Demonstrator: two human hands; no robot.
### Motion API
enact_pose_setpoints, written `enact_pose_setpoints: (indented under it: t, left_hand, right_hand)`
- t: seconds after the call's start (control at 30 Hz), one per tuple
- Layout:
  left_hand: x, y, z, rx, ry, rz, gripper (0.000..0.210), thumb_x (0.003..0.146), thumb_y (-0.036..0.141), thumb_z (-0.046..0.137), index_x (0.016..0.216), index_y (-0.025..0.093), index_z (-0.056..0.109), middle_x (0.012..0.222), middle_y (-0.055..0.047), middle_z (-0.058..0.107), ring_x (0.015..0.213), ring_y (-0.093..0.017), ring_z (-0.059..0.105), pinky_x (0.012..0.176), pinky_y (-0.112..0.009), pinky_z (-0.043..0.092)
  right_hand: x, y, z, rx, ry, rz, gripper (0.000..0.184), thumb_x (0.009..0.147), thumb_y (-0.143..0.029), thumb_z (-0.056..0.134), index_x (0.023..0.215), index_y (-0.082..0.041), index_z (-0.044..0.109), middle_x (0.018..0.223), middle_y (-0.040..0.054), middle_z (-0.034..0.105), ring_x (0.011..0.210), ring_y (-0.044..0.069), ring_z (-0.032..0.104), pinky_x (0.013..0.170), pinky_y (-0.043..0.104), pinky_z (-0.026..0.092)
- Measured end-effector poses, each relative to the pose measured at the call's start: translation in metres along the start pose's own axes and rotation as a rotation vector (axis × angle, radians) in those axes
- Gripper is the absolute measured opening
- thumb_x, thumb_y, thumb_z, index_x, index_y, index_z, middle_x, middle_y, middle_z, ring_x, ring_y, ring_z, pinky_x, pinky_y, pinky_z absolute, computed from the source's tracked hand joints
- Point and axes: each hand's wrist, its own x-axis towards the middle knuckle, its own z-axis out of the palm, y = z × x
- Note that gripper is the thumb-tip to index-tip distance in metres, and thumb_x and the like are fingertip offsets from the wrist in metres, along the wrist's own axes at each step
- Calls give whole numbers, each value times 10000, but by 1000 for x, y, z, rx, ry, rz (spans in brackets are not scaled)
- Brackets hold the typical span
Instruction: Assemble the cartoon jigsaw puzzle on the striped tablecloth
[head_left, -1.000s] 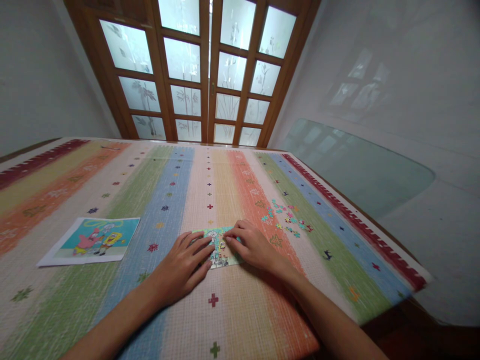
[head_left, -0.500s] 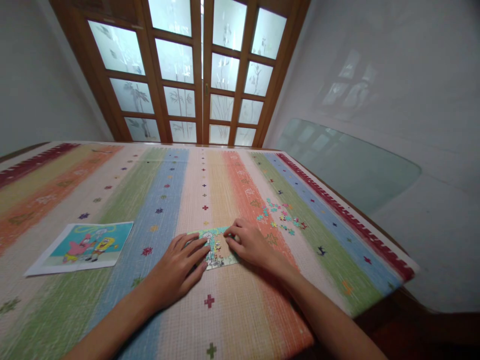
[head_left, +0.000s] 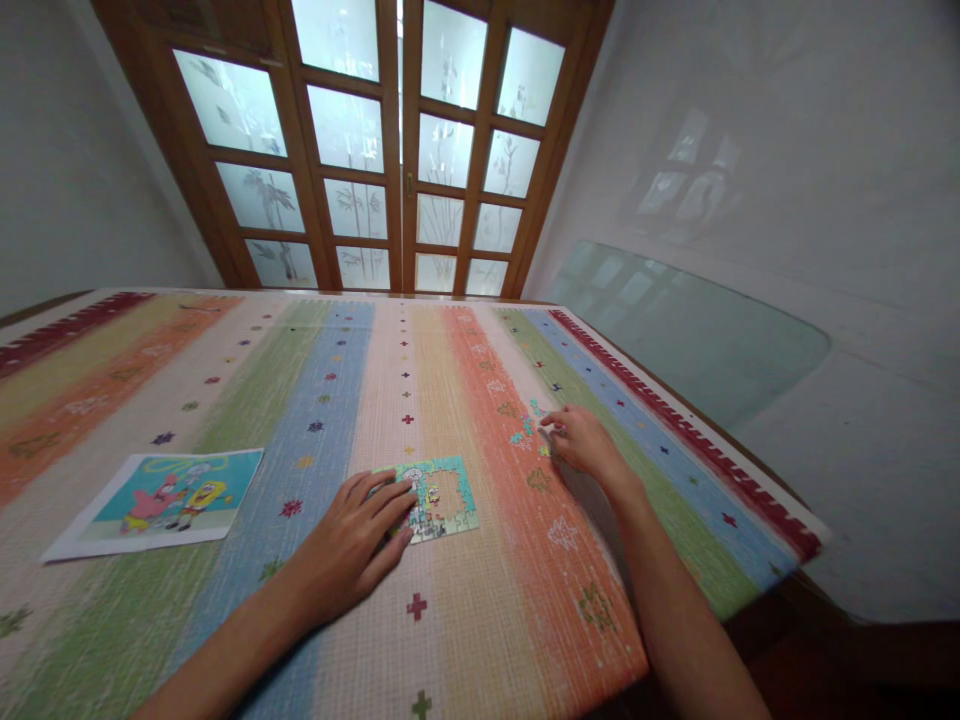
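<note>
The partly assembled jigsaw puzzle (head_left: 452, 522) lies on the striped tablecloth, with a gap in its upper right part where the bare base shows. My left hand (head_left: 367, 530) rests flat across its left side, fingers spread, covering that part. To the right, my right hand (head_left: 581, 440) is over the loose puzzle pieces (head_left: 525, 432), its index finger stretched out at them and the other fingers partly bent. No piece shows in its fingers. Some of the pile is hidden under this hand.
A printed cartoon picture (head_left: 169, 500) lies on the left of the table. The striped tablecloth (head_left: 465, 640) covers the tabletop, whose right edge runs beside a white wall (head_left: 862, 400). Wooden doors with frosted panes (head_left: 356, 215) stand beyond the far edge.
My right hand has moved from the puzzle's right edge to the loose pieces farther right, uncovering the puzzle's right side. My left hand stays on the puzzle.
</note>
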Motion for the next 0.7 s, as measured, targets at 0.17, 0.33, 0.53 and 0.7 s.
enact_pose_setpoints:
  t: [0.17,0.33,0.53,0.7]
  left_hand:
    - [0,0,1,11,-1,7,274,1025,234,518,1265,203,646,1305,-90,701,1268,-292,569,1066,-511,479]
    - [1,1,-1,20,-2,12,278,1017,220,525,1268,203,646,1304,-92,700,1277,-290,565,1055,-498,488]
    - [2,2,-2,31,14,21,260,1022,213,514,1242,196,653,1305,-98,693,1292,-296,555,1060,-504,490]
    - [3,3,-3,57,27,35,260,1017,196,504,1227,189,657,1289,-104,695,1319,-304,539,1066,-514,495]
  right_hand:
    - [-1,23,-2,-6,-34,49,273,846,-41,633,957,-190,833,1018,151,773,983,279,699,840,331,474]
    - [0,24,-1,10,-67,43,251,826,-41,648,911,-192,830,999,140,791,949,268,722,802,313,484]
    - [0,25,-3,32,-66,22,95,813,-93,725,811,-174,775,945,126,765,884,236,694,784,303,472]
    - [0,27,-1,63,-67,15,122,808,-77,710,752,-185,725,906,119,753,849,236,681,770,313,468]
